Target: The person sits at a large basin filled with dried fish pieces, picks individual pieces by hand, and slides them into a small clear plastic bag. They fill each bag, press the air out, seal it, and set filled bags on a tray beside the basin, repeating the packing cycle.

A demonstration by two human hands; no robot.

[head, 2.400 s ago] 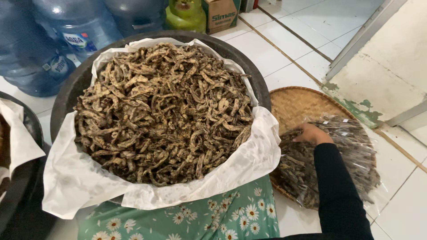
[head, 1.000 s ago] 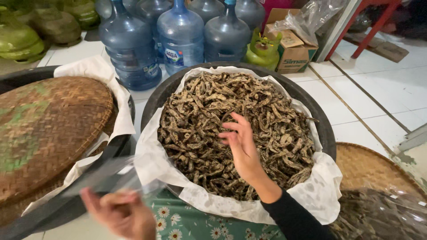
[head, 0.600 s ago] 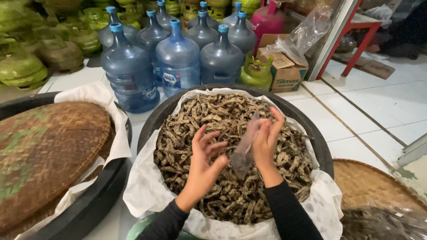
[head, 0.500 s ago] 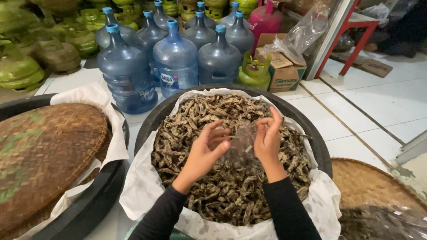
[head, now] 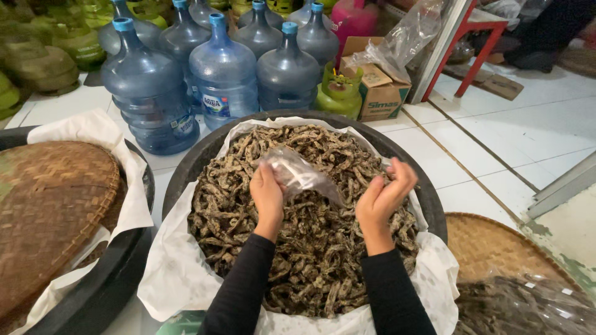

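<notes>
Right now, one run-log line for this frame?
left hand: holds clear plastic bag | right hand: over dried fish, fingers curled, empty or not unclear | basin: black, white-lined

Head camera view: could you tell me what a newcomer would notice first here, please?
Centre frame, a big black basin lined with white paper brims with small dried fish. Above the heap, the left hand holds a clear plastic bag, while the right hand hovers with fingers curled. Behind stand blue water jugs, and a woven bamboo tray covers another basin at left.
</notes>
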